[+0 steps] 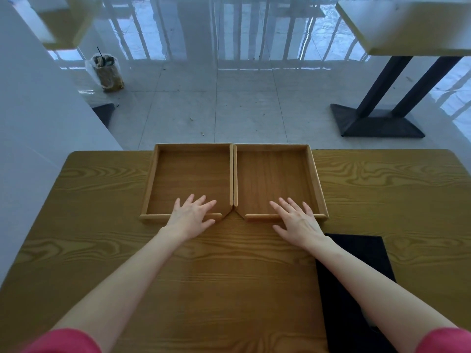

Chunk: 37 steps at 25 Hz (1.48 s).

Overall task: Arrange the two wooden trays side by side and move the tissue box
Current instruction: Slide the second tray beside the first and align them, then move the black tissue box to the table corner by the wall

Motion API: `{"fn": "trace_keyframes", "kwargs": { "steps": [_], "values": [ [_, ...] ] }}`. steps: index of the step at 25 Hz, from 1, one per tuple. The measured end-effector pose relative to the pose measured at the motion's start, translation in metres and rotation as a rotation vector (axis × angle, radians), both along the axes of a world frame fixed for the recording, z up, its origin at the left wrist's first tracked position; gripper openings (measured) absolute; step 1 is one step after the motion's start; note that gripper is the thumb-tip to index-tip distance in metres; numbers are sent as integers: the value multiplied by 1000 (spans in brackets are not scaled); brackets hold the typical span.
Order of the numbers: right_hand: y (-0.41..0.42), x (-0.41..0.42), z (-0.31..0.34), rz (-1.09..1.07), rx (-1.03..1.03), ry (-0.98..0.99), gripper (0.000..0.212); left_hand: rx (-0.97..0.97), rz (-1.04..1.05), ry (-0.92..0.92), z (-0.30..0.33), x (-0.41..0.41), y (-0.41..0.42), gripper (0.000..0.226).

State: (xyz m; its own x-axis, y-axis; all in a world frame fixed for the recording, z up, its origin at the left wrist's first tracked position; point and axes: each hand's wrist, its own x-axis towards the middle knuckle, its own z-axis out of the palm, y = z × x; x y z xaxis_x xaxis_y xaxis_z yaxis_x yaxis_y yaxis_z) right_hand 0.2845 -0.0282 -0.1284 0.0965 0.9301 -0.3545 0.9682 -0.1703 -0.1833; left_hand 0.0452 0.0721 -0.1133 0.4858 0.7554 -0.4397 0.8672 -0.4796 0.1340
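Note:
Two shallow wooden trays stand side by side at the far edge of the wooden table point(229, 276), their inner walls touching. The left tray point(188, 171) has my left hand point(191, 217) lying flat over its near rim, fingers spread. The right tray point(272, 174) has my right hand point(297, 221) flat over its near rim in the same way. Neither hand grips anything. A flat black rectangular object point(356, 250) lies on the table under my right forearm; I cannot tell whether it is the tissue box.
Beyond the table's far edge is a tiled floor with a bin lined with a plastic bag point(105, 72) at the left. A black table base point(377, 121) stands at the right. A white wall point(33, 123) runs along the left.

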Motion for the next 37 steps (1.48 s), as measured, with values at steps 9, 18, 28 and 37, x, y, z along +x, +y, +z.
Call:
{"fn": "trace_keyframes", "kwargs": {
  "steps": [9, 18, 28, 37],
  "values": [
    [-61, -2, 50, -35, 182, 23, 62, 129, -30, -89, 46, 21, -64, 56],
    [-140, 32, 60, -181, 227, 73, 63, 81, -101, -220, 50, 74, -139, 60],
    [-197, 79, 38, -462, 120, 150, 71, -322, 138, -443, 16, 153, -211, 72],
    [-197, 77, 28, -633, 154, 309, 63, -402, 328, -583, -1, 174, -232, 80]
  ]
}}
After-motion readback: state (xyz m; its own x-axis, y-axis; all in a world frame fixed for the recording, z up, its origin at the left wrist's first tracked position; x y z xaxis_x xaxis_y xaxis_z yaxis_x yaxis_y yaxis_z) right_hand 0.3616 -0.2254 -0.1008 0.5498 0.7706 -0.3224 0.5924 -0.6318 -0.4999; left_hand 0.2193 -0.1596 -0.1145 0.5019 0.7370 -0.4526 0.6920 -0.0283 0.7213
